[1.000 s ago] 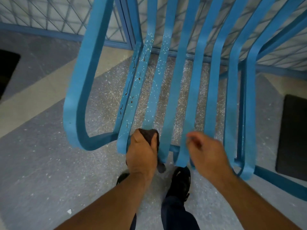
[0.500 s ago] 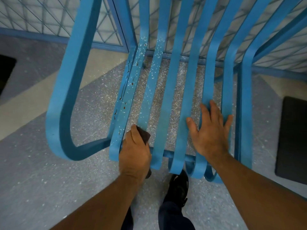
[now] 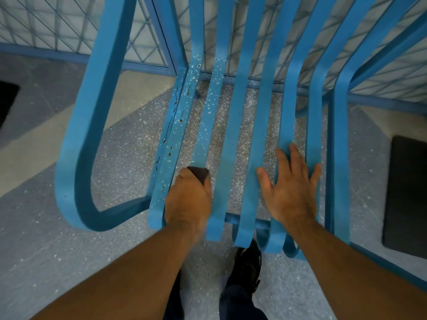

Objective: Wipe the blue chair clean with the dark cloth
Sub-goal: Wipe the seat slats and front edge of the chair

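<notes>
A blue slatted chair (image 3: 235,125) fills the view, seen from above its front edge. Its two leftmost seat slats carry white specks and brown drips. My left hand (image 3: 188,200) grips the dark cloth (image 3: 199,175) on the second slat from the left, near the front curl; only a small corner of the cloth shows past my thumb. My right hand (image 3: 288,188) lies flat with fingers spread across the slats on the right side of the seat.
Speckled grey floor shows between the slats. A blue-framed wire mesh fence (image 3: 46,28) runs behind the chair. A dark mat (image 3: 406,192) lies at the right, another dark patch (image 3: 7,100) at the left edge. My black shoes (image 3: 248,266) stand under the seat's front.
My right hand came down from the air and now lies flat on the right slats. My left hand with the cloth has stayed near the front of the second slat.
</notes>
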Available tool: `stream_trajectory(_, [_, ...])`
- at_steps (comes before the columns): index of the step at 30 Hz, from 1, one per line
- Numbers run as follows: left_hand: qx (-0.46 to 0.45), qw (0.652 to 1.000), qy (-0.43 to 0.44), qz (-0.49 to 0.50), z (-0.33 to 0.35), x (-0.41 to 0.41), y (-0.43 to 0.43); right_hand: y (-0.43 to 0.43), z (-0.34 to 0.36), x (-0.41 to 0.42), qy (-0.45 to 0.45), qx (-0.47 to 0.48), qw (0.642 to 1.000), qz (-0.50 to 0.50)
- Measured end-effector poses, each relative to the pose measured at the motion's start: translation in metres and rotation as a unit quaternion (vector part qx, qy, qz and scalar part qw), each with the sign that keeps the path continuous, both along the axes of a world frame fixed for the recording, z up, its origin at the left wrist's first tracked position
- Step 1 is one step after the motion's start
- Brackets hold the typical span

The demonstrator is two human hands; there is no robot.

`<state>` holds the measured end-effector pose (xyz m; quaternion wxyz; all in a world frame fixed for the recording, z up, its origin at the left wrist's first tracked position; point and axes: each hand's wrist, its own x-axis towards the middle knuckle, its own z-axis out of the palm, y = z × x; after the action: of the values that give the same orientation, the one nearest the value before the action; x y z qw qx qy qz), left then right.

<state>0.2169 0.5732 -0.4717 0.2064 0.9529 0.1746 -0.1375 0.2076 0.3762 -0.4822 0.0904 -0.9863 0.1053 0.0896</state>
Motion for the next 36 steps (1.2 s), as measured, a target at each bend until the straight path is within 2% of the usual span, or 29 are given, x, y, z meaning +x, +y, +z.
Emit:
stream_trajectory(4, [-0.022, 0.998, 0.029, 0.058, 0.003, 0.022, -0.004, 0.0, 0.0, 0.0, -0.004, -0.002, 1.0, -0.002])
stream_trajectory(9, [0.016, 0.999, -0.03, -0.029, -0.001, 0.018, -0.007, 0.001, 0.0, 0.001, 0.005, -0.002, 1.0, -0.004])
stream_trajectory(14, [-0.014, 0.998, 0.03, 0.05, -0.003, 0.045, -0.011, 0.0, 0.0, 0.0, 0.0, -0.003, 1.0, -0.003])
stream_trajectory(17, [-0.02, 0.997, 0.011, 0.068, -0.005, 0.052, -0.016, 0.0, -0.001, 0.001, -0.004, 0.002, 1.0, -0.005])
stream_trajectory(21, [-0.006, 0.999, -0.046, -0.012, -0.003, 0.027, -0.013, 0.0, 0.001, 0.002, 0.006, -0.007, 1.0, -0.004])
stream_trajectory(26, [-0.016, 0.999, 0.021, 0.045, -0.002, 0.064, -0.019, 0.0, 0.001, 0.001, 0.013, 0.0, 1.0, -0.003])
stream_trajectory(28, [-0.025, 0.998, 0.012, 0.062, -0.004, 0.079, -0.025, -0.001, 0.001, 0.002, 0.009, 0.003, 1.0, -0.003])
stream_trajectory(32, [-0.017, 0.999, -0.047, -0.004, -0.006, 0.062, -0.022, -0.001, 0.001, 0.002, 0.016, 0.011, 1.0, -0.002])
stream_trajectory(34, [-0.013, 0.998, -0.045, -0.033, -0.005, 0.051, -0.018, -0.002, 0.001, 0.003, 0.008, 0.017, 1.0, -0.009])
stream_trajectory(36, [-0.023, 0.999, -0.022, -0.012, -0.003, 0.055, -0.017, -0.005, 0.003, 0.014, -0.031, 0.042, 0.998, -0.032])
